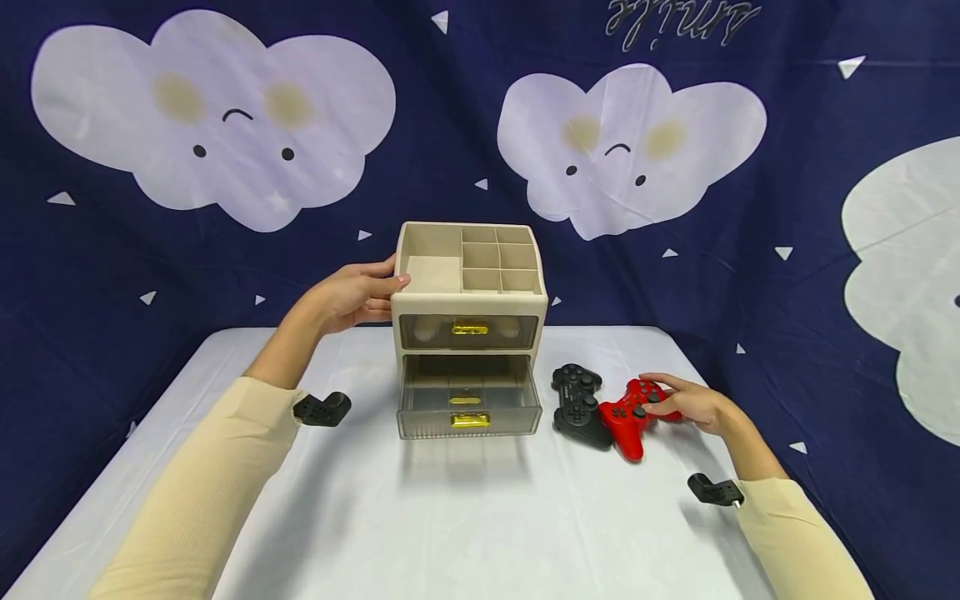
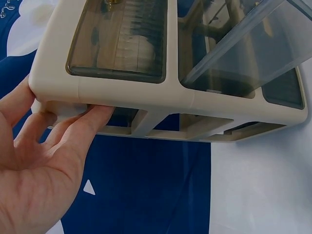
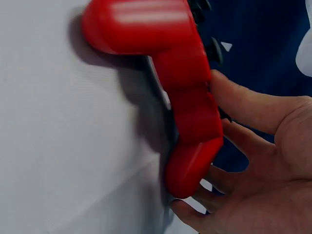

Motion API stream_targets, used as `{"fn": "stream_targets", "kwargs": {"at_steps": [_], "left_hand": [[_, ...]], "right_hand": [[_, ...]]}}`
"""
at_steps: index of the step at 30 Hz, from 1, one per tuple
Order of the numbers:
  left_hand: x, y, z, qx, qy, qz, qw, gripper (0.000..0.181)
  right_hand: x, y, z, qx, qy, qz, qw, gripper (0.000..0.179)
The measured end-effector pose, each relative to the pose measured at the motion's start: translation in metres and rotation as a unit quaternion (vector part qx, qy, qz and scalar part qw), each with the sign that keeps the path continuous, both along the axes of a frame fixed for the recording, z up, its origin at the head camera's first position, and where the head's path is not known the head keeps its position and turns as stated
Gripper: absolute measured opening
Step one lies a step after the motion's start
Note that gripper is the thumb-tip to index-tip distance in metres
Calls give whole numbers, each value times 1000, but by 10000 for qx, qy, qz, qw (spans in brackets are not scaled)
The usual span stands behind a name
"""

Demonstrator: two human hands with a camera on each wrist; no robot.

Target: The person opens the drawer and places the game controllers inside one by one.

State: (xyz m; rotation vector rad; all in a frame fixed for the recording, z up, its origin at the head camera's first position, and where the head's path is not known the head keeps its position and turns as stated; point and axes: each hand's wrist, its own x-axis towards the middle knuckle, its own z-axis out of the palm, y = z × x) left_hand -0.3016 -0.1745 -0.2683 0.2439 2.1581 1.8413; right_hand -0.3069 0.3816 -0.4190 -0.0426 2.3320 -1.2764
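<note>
A cream desktop drawer organizer (image 1: 468, 298) stands on the white table, with open compartments on top. Its middle clear drawer (image 1: 471, 408) is pulled out and has a gold handle; the drawer above is closed. My left hand (image 1: 352, 296) holds the organizer's upper left side, thumb over the rim and fingers along the outer wall; the left wrist view shows this hand (image 2: 53, 151) at the side wall. My right hand (image 1: 693, 406) grips a red game controller (image 1: 628, 421), with the thumb on its face. In the right wrist view the controller (image 3: 187, 78) is tilted, close to the tabletop.
A black game controller (image 1: 577, 407) lies between the organizer and the red one, close beside it. The white table (image 1: 480, 525) ends at a dark blue cloth backdrop (image 1: 442, 108) with cloud prints, which also runs along the right side.
</note>
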Motion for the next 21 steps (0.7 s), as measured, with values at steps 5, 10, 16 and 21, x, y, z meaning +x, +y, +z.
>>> {"fn": "stream_targets", "kwargs": {"at_steps": [5,10,16,21], "left_hand": [[0,0,0,9,14,-2,10000,74],[0,0,0,-20,6,-7,10000,74],[-1,0,0,-1,-17,-49,10000,75],[0,0,0,-63,9,17,10000,73]], "right_hand": [[1,3,2,158,29,-42,9999,87],[3,6,2,355,117,-97,9993,87],[10,13,0,485,14,18,9988,94],[13,12,-1,376,22,117,9992,101]]}}
